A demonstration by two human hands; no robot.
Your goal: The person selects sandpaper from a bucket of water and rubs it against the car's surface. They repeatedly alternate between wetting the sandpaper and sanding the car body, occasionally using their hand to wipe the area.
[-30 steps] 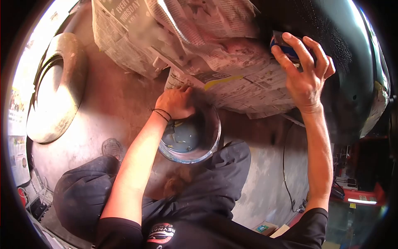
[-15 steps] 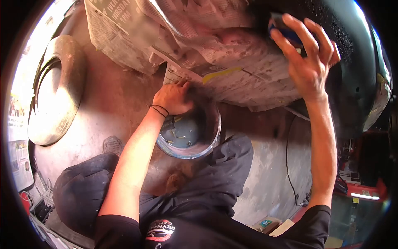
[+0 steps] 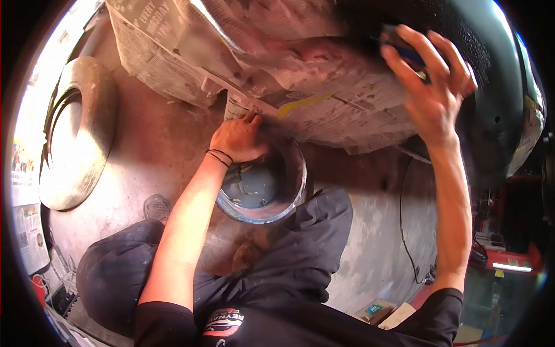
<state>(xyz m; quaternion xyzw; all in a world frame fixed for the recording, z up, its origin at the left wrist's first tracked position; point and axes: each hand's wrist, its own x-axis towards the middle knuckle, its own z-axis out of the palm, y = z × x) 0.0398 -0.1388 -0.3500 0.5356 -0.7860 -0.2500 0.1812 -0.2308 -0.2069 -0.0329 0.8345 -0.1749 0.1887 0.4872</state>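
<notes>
My right hand (image 3: 436,87) is closed round a dark block with a blue side (image 3: 410,56), perhaps a sanding block. It presses against the dark panel of a vehicle body (image 3: 462,34), just above newspaper masking (image 3: 352,98). Water droplets or specks dot the panel beside it. My left hand (image 3: 240,139), with dark bands at the wrist, lies over the upper left rim of a bucket (image 3: 300,191). Its fingers are curled near a hanging flap of newspaper, and what they grip is hidden. Bluish-grey liquid or residue shows inside the bucket.
A worn tire (image 3: 95,139) stands at the left. My bent legs (image 3: 295,243) frame the bucket on the concrete floor (image 3: 370,248). A dark cable (image 3: 403,220) runs along the floor to the right. A small box (image 3: 376,309) lies at the lower right.
My right hand and the block have shifted slightly down on the panel. The whole view has turned a little; my left hand stays at the bucket's rim.
</notes>
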